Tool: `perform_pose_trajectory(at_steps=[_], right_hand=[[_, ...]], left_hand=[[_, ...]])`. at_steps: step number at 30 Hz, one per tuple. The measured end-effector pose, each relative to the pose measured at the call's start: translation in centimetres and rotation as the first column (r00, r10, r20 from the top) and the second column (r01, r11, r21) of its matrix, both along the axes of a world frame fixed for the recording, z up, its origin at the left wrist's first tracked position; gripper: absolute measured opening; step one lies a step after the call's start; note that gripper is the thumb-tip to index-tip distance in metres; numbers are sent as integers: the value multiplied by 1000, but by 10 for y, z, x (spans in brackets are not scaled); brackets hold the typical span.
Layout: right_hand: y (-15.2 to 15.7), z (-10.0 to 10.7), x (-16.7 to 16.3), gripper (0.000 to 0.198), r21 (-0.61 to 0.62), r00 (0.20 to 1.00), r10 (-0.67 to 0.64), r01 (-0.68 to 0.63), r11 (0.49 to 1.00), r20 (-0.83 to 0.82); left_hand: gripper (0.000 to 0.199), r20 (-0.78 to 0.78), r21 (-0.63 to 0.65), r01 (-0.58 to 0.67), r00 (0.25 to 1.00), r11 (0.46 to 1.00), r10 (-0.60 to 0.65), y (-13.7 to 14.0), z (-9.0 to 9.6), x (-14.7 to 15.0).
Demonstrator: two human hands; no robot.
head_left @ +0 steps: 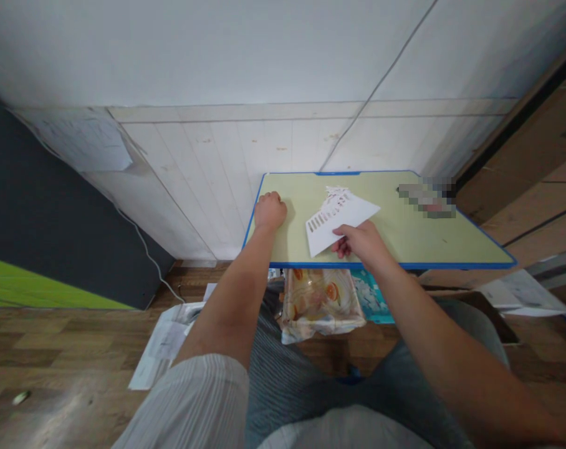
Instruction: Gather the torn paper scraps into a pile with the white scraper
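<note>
A white sheet of paper card (341, 218) with rows of narrow cut-out slots and a lacy far edge is tilted over the small table (432, 240). My right hand (358, 242) pinches its near right edge, thumb on top and fingers curled beneath. On the left part of the tabletop rests my left hand (270, 211), closed with its knuckles up, apart from the card. Whatever its fingers may hold is hidden from above.
A blurred-out item (427, 198) lies at the table's back right. Below the front edge hangs a bin lined with an orange-patterned bag (323, 302), beside a turquoise package (373, 296). A cable (381, 81) runs down the wall; cardboard boxes (526, 162) stand right.
</note>
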State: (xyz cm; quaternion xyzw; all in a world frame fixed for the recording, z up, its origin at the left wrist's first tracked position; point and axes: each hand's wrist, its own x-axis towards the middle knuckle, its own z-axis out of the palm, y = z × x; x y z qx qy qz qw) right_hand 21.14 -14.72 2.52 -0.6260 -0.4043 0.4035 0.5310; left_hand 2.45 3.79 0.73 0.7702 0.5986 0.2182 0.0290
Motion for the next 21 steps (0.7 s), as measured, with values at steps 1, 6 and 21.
perform_pose_trajectory(at_steps=[1, 6, 21], right_hand=[[6, -1, -4, 10, -14, 1000, 9, -9, 1000, 0], [-2, -8, 16, 10, -42, 997, -73, 74, 996, 21], [-48, -1, 108, 14, 93, 920, -378, 370, 925, 102]], left_hand=[[37, 4, -4, -4, 1000, 1000, 4, -1, 0, 0], [36, 14, -15, 7, 1000, 1000, -7, -1, 1, 1], [37, -30, 6, -2, 1000, 1000, 2, 0, 1, 1]])
